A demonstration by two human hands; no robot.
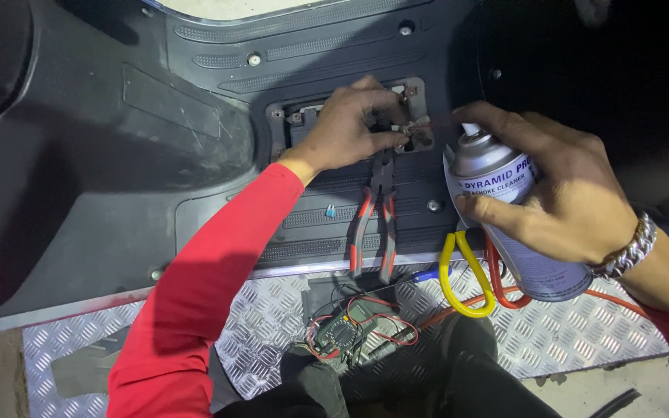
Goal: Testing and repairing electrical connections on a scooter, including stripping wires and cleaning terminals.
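My left hand (348, 128), in a red sleeve, reaches into a rectangular opening (286, 128) in a black scooter floorboard (156, 155) and pinches a small connector (412, 130) at the opening's right end. My right hand (563, 193), with a metal bracelet on the wrist, grips a silver aerosol spray can (505, 213). Its index finger rests on the white nozzle, and a thin red straw points at the connector.
Red-and-black handled pliers (373, 220) lie on the floorboard below the opening. A small blue fuse (331, 210) sits beside them. On the metal tread plate (265, 317) lie a multimeter with red leads (350, 325), a yellow-handled tool (462, 279) and an orange cable (621, 302).
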